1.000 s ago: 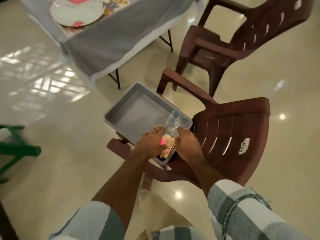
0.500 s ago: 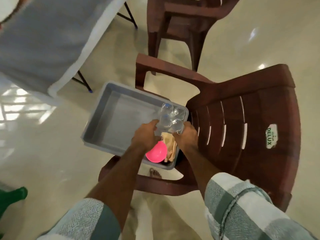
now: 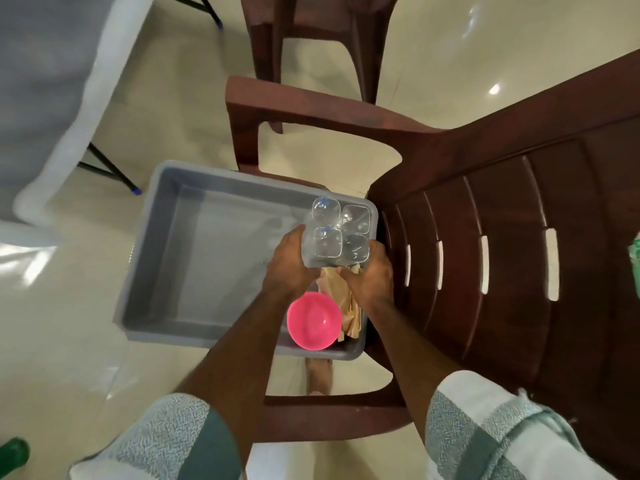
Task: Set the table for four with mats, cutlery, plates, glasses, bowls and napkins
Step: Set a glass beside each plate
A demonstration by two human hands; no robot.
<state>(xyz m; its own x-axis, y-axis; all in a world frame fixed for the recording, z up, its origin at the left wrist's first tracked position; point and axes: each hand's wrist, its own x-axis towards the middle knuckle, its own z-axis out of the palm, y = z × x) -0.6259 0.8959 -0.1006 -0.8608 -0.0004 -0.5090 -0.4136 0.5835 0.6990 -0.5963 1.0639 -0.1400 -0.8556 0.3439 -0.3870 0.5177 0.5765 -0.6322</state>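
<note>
**Four clear glasses gripped between two hands over a grey tub**

Four clear glasses point(image 3: 335, 233), smooth and see-through with rounded-square mouths, stand bunched in a two-by-two block at the far right corner of a grey plastic tub point(image 3: 145, 258). The left hand point(image 3: 289, 263) presses its curled fingers against the block's left side; the right hand point(image 3: 372, 271) clamps the right side, so the cluster is squeezed between both palms. Whether the glasses rest on the tub floor or hang just above it cannot be told.

The tub is rectangular, matte, with rounded corners and a rolled rim, and sits on the seat of a dark brown moulded plastic chair point(image 3: 485, 216) with a slotted, ribbed back. In the tub's near right corner lies a glossy pink bowl point(image 3: 313, 320), round and shallow, touching a crumpled stack of brown paper napkins point(image 3: 349, 306) just right of it. Both sleeves are of coarse woven check cloth. At far left hangs a grey tablecloth point(image 3: 52, 81) with a white border over the polished cream floor point(image 3: 69, 358).
</note>
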